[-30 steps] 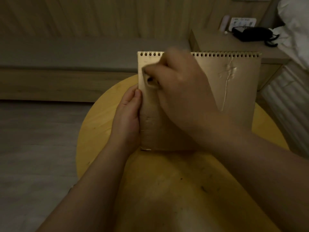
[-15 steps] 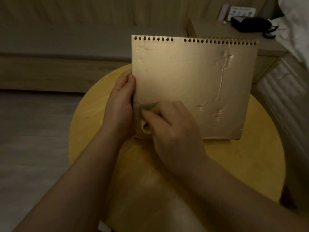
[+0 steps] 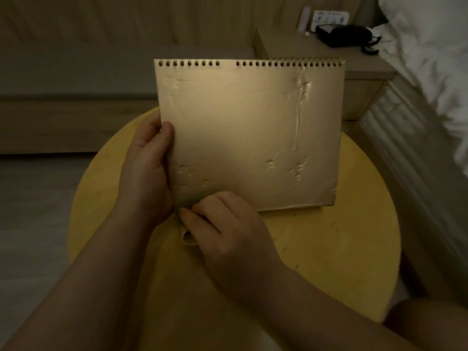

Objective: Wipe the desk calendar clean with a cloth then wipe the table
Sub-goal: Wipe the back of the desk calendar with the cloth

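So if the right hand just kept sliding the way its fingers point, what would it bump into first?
Most likely the left hand. The right hand holds the cloth at the desk calendar's lower left corner, fingers aimed left, and the left palm grips that edge right beside it. Depth is hard to judge.

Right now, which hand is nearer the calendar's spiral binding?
Left. The left hand grips the desk calendar's left edge about halfway up, below the spiral binding. The right hand holds the cloth at the bottom-left corner, farther away.
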